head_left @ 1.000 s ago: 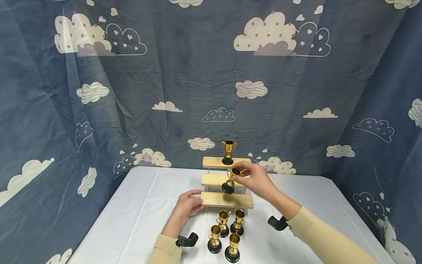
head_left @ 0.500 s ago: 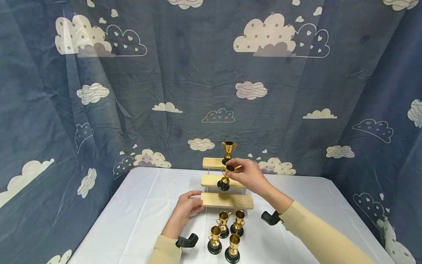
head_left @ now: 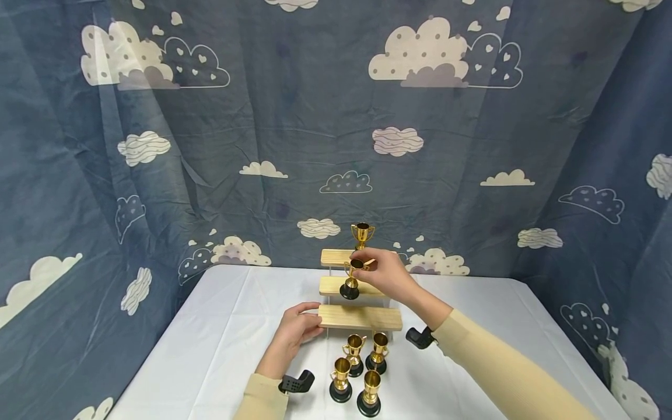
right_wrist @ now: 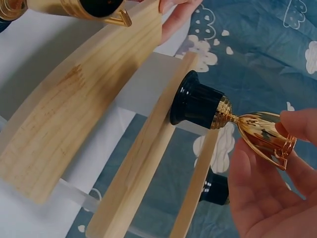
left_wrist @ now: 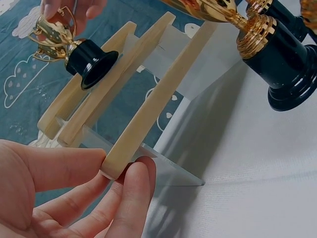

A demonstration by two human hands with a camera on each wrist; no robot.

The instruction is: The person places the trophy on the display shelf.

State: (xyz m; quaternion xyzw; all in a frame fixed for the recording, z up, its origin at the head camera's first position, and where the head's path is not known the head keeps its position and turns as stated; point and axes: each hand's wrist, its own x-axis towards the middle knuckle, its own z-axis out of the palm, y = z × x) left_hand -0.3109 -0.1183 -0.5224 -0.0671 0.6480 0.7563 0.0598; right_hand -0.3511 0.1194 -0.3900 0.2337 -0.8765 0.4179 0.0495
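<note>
trophy [head_left: 350,279] in right hand [head_left: 385,275], six trophies, three shelves

Two bare hands, no rings or gloves: left hand [head_left: 294,333], right hand [head_left: 385,274]. Long pale-beige knit sleeves on both arms, left sleeve [head_left: 262,399] entering at 6 o'clock, right sleeve [head_left: 504,373] entering from 4 o'clock. Small black angular wrist-mounted camera units at each cuff: left unit [head_left: 297,382], right unit [head_left: 420,337]. No markings visible on sleeves.
</note>
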